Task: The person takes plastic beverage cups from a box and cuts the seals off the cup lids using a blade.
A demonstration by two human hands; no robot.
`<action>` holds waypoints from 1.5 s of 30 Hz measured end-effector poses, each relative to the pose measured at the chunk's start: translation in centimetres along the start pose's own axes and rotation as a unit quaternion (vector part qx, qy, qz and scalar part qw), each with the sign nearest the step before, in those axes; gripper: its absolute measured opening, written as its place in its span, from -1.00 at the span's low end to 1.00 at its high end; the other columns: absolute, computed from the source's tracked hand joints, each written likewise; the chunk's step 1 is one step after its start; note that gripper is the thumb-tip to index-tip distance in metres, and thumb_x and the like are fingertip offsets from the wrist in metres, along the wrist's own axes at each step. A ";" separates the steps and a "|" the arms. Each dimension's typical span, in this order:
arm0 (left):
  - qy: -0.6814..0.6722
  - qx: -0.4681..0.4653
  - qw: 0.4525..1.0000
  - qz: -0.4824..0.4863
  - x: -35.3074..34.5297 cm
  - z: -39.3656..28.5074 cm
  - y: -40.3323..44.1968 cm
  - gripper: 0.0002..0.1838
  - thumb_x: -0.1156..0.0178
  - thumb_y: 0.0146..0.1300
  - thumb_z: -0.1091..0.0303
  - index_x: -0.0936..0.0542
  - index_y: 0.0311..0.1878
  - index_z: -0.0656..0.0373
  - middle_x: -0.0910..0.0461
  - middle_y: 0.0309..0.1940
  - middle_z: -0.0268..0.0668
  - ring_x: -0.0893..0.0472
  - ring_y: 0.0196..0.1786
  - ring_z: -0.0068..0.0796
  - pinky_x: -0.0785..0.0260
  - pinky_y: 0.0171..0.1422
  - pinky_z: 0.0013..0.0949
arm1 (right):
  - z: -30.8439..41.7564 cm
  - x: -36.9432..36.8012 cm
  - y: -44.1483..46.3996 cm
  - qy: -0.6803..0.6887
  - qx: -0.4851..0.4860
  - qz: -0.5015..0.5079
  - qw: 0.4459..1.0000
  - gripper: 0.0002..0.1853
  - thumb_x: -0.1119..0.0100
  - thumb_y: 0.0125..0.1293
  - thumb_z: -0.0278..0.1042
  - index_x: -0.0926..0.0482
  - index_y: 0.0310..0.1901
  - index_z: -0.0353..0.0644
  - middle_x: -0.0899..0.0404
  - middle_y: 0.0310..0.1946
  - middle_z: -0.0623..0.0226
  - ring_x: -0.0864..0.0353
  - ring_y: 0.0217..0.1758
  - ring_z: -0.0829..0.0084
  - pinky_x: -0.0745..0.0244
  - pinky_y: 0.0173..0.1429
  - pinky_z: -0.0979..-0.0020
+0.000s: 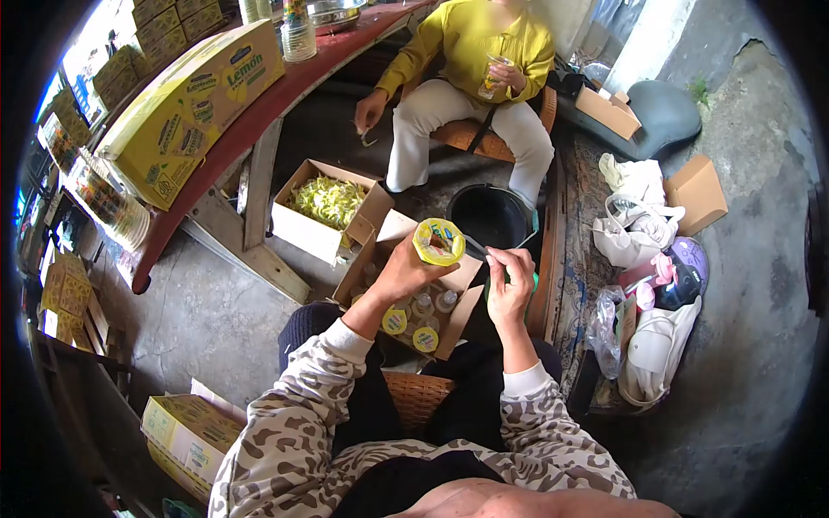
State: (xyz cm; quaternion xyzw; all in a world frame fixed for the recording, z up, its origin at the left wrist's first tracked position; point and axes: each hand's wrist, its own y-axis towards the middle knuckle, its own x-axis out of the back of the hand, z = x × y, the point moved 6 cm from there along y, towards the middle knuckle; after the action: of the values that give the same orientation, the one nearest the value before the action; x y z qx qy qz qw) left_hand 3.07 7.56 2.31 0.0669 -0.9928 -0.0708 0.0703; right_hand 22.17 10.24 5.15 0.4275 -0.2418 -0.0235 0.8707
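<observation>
My left hand (404, 274) is wrapped round a cup with a yellow printed film lid (425, 252); the film has a ragged opening in its middle. My right hand (511, 283) pinches a thin dark tool, perhaps a knife (476, 249), whose far end reaches the cup's rim. Below my hands stands an open cardboard box (467, 304) with several clear cups and bottle-like containers, two of them topped by yellow lids (425, 338). The cup's lower part is hidden by my fingers.
A co-worker in a yellow jacket (462, 43) sits opposite, holding a cup (496, 78). Between us are a box of yellow-green strips (326, 200) and a black bucket (489, 192). A red table (194, 177) bears a lemon carton (203, 108). Bags (637, 229) lie at right.
</observation>
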 end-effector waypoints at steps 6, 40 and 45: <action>0.130 -0.108 0.984 -0.065 0.5 -2.0 -0.6 -0.46 -0.54 -0.05 0.36 -0.53 0.00 0.30 -0.64 -0.14 -0.13 -0.67 -0.08 -0.28 -0.50 0.01 -0.30 | 0.5 0.4 0.0 -0.021 0.033 -0.012 0.999 -0.81 -0.33 0.17 -0.53 -0.69 -0.18 -0.05 -0.54 -0.37 0.41 -0.51 -0.26 0.34 -0.31 -0.08 0.30; 0.224 -0.051 0.970 -0.080 1.8 -2.1 -1.1 -0.46 -0.48 -0.09 0.31 -0.52 -0.02 0.28 -0.70 -0.27 -0.01 -0.70 -0.15 0.00 -0.53 -0.05 -0.16 | 3.3 -1.0 -1.3 -0.123 0.154 0.043 0.979 -0.76 -0.25 0.15 -0.51 -0.70 -0.15 0.01 -0.45 -0.41 0.46 -0.51 -0.30 0.35 -0.36 -0.04 0.24; 0.218 -0.051 0.972 -0.075 1.8 -1.2 -1.0 -0.46 -0.47 -0.09 0.31 -0.52 -0.02 0.28 -0.69 -0.27 -0.01 -0.70 -0.15 0.01 -0.53 -0.06 -0.15 | 3.3 -1.0 -1.5 -0.130 0.151 0.044 0.979 -0.74 -0.25 0.12 -0.53 -0.69 -0.16 0.01 -0.46 -0.41 0.45 -0.52 -0.29 0.34 -0.36 -0.06 0.23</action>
State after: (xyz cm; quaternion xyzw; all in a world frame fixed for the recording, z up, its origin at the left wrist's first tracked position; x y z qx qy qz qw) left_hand 1.58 6.15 3.55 0.1510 -0.9408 -0.1097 0.2831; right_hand 20.09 7.11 5.35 0.5359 -0.3725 -0.0036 0.7576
